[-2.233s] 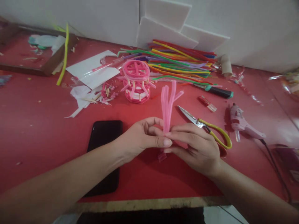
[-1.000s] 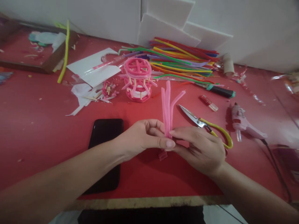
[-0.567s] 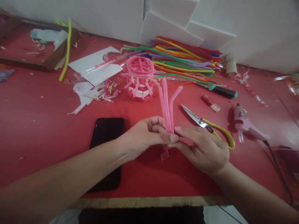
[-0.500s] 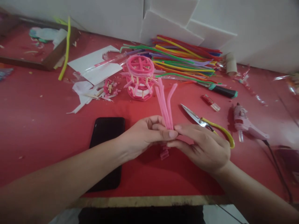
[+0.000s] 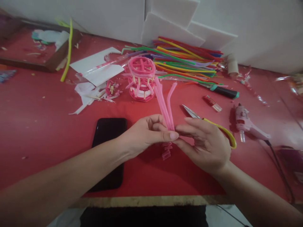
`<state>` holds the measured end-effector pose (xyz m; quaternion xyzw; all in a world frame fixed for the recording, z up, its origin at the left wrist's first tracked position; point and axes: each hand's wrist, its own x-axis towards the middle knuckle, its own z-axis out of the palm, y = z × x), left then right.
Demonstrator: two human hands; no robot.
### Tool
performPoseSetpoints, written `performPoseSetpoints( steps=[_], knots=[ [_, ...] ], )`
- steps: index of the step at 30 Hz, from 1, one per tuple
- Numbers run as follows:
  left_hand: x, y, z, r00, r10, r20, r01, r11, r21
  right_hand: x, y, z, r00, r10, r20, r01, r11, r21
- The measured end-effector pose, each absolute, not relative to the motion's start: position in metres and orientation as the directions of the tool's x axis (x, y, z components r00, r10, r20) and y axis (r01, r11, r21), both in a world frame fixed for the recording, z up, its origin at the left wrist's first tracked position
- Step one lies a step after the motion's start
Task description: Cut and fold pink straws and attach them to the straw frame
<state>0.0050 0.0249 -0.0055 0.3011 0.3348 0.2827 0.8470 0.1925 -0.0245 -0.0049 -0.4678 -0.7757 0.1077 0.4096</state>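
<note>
My left hand (image 5: 152,132) is closed on a bundle of pink pipe cleaners (image 5: 165,108), pinched between thumb and curled fingers. The stems rise above the grip and one bends away to the right. Below it, a zigzag-folded pink end (image 5: 166,154) hangs over the red table. My right hand (image 5: 204,143) meets the bundle from the right; its thumb and a fingertip close around the stems at the left thumb, while the index finger is raised. Behind the stems stands a pink openwork pipe-cleaner piece (image 5: 142,67) with small sticks in its sides.
Scissors (image 5: 227,134) with yellow handles lie partly behind my right hand. A hot glue gun (image 5: 248,123) is at the right, a black phone (image 5: 110,132) under my left forearm. Coloured pipe cleaners (image 5: 187,60), a cutter (image 5: 223,91) and a cardboard tube (image 5: 232,64) lie at the back.
My right index finger has lifted and the right hand has opened a little around the stems. The bundle's upper ends have tilted slightly left.
</note>
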Motion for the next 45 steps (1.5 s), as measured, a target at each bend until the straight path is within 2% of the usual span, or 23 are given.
performPoseSetpoints(
  steps=[3,7,9,13,15,17,19,20,23,25,27,30,34,37,40,42,45],
  knots=[
    [0.003,0.025,-0.004,0.631,0.689,-0.355,-0.243,0.611,0.754,0.193,-0.027,-0.008,-0.223,0.832,0.508,0.605,0.527,-0.597],
    [0.004,0.025,-0.005,0.612,0.708,-0.353,-0.241,0.592,0.769,0.191,-0.026,-0.013,-0.159,0.871,0.464,0.462,0.481,-0.745],
    [0.004,0.024,-0.007,0.597,0.729,-0.336,-0.292,0.587,0.755,0.189,-0.022,-0.010,-0.140,0.863,0.485,0.461,0.490,-0.740],
    [0.005,0.023,-0.010,0.575,0.767,-0.285,-0.356,0.548,0.757,0.185,-0.016,0.003,-0.219,0.838,0.499,0.564,0.526,-0.636],
    [0.004,0.022,-0.009,0.586,0.765,-0.268,-0.350,0.537,0.767,0.185,-0.015,0.007,-0.236,0.862,0.448,0.536,0.501,-0.680],
    [0.003,0.022,-0.008,0.621,0.742,-0.253,-0.338,0.545,0.768,0.186,-0.015,0.006,-0.240,0.921,0.308,0.412,0.384,-0.827],
    [0.002,0.023,-0.007,0.668,0.706,-0.235,-0.328,0.562,0.759,0.186,-0.015,0.002,-0.289,0.952,0.096,0.167,0.149,-0.975],
    [0.002,0.023,-0.006,0.690,0.688,-0.224,-0.327,0.573,0.751,0.186,-0.015,0.000,-0.336,0.942,-0.001,0.033,0.011,-0.999],
    [0.001,0.024,-0.006,0.752,0.635,-0.178,-0.342,0.606,0.718,0.186,-0.015,-0.005,-0.444,0.879,-0.172,-0.225,-0.296,-0.928],
    [0.001,0.024,-0.005,0.783,0.601,-0.160,-0.340,0.630,0.698,0.184,-0.015,-0.006,-0.444,0.870,-0.212,-0.290,-0.364,-0.885],
    [0.002,0.023,-0.004,0.795,0.586,-0.161,-0.331,0.639,0.694,0.182,-0.015,-0.006,-0.414,0.884,-0.214,-0.309,-0.358,-0.881],
    [0.004,0.022,-0.004,0.756,0.626,-0.192,-0.345,0.630,0.696,0.178,-0.018,-0.004,-0.295,0.944,-0.146,-0.251,-0.224,-0.942],
    [0.008,0.022,-0.008,0.682,0.684,-0.260,-0.388,0.640,0.663,0.173,-0.021,0.000,-0.078,0.996,0.037,0.028,0.039,-0.999],
    [0.010,0.021,-0.010,0.619,0.720,-0.313,-0.408,0.636,0.655,0.173,-0.022,0.002,-0.049,0.985,0.167,0.292,0.174,-0.940],
    [0.010,0.020,-0.011,0.556,0.756,-0.344,-0.409,0.610,0.678,0.176,-0.021,0.001,-0.062,0.966,0.250,0.485,0.248,-0.838],
    [0.010,0.020,-0.011,0.553,0.758,-0.346,-0.408,0.608,0.681,0.177,-0.021,0.000,-0.078,0.954,0.288,0.551,0.282,-0.786],
    [0.010,0.019,-0.010,0.554,0.755,-0.350,-0.435,0.621,0.652,0.178,-0.020,-0.001,-0.107,0.944,0.313,0.560,0.317,-0.765]
  ],
)
